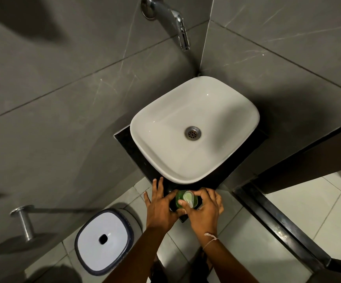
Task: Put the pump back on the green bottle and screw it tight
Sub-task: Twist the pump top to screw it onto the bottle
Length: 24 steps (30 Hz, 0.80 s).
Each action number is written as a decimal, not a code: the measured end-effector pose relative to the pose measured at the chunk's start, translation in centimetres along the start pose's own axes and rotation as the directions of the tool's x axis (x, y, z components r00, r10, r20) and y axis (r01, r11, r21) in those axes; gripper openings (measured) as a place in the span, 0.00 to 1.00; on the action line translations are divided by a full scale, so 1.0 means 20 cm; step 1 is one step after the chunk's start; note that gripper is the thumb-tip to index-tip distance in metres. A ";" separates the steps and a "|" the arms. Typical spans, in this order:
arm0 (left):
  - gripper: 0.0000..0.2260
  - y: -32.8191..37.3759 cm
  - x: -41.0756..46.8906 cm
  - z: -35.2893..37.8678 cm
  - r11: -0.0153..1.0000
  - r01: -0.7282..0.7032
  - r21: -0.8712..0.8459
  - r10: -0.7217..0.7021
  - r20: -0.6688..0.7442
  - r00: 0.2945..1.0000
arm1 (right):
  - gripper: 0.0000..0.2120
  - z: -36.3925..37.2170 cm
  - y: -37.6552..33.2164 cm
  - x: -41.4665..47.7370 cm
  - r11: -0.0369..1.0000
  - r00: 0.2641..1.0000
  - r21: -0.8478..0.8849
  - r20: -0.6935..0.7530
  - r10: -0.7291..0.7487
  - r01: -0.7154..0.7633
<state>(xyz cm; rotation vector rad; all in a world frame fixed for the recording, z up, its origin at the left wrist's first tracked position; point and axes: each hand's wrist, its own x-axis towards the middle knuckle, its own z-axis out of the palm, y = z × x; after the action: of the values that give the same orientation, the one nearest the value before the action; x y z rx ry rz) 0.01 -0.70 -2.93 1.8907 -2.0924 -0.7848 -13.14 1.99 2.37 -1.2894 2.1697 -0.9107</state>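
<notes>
Both forearms come up from the bottom edge, nearest the lens; thin string band (210, 238) on the right wrist. Below them, pale floor tiles (237, 242) w/ grey grout. Lower left on the floor: white bin (103, 241) w/ dark rim & small dark hole in the lid. Chrome rail (25, 220) sticks out from the wall just left of it.

Left hand (159, 207) lies flat-ish, fingers spread fwd, thumb side pressed against the green bottle (179, 202), bracing it more than wrapping it. Right hand (203, 209) curls in from the other side, thumb & fingertips closed on the pump (188, 198), whose pale head sits on top of the bottle, nozzle pointing back toward the camera. Whether the collar is fully seated: can't tell from above.

Bottle stands upright on the near corner of the dark tabletop (128, 148), just in front of the white basin (194, 129). Basin sits skewed on that top, metal drain (192, 133) at centre. Behind it grey marbled wall tiles (73, 82) meet in a corner; chrome tap (177, 23) juts from the wall above the basin. Right side: dark threshold strip (284, 227), lighter floor beyond.
</notes>
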 end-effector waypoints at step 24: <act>0.34 0.02 -0.01 -0.02 1.000 -0.009 0.004 0.009 0.014 1.000 | 0.17 -0.06 0.02 0.03 0.997 0.991 -0.029 0.108 -0.074 0.077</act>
<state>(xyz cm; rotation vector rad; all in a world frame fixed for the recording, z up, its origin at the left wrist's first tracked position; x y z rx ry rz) -0.01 -0.58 -2.34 1.8824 -2.1108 -0.7948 -14.35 1.97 2.86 -1.4118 2.0746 -0.8180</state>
